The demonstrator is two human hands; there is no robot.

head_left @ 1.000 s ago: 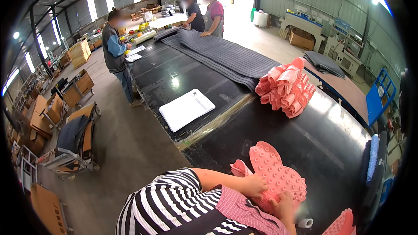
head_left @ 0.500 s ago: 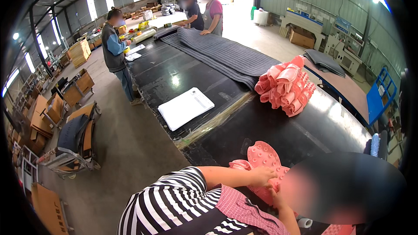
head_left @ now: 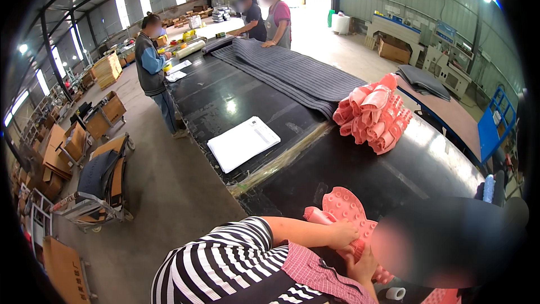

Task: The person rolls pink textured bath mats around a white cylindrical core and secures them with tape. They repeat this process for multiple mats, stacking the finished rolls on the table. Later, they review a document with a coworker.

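A pink rubbery mat (head_left: 341, 205) with round studs and a curved edge lies on the near part of the black table, partly rolled. My left hand (head_left: 343, 234) is closed on the mat's near edge, fingers curled. Just right of it and lower, my right hand (head_left: 363, 264) grips the same mat from below. A studded end of the mat shows beneath the right hand. A large blurred patch hides whatever lies right of my hands. Beyond them, a pile of pink rolled mats (head_left: 374, 114) rests on the table.
White papers (head_left: 243, 143) lie on the black table (head_left: 225, 98) at left. A long grey ribbed mat (head_left: 281, 67) stretches toward several people at the far end. A white tube (head_left: 395, 293) is near my right arm. A loaded cart (head_left: 101, 188) stands on the floor left.
My left fingers have curled tighter on the pink mat. My right hand has shifted a little and shows more clearly around it. The whole view has moved slightly.
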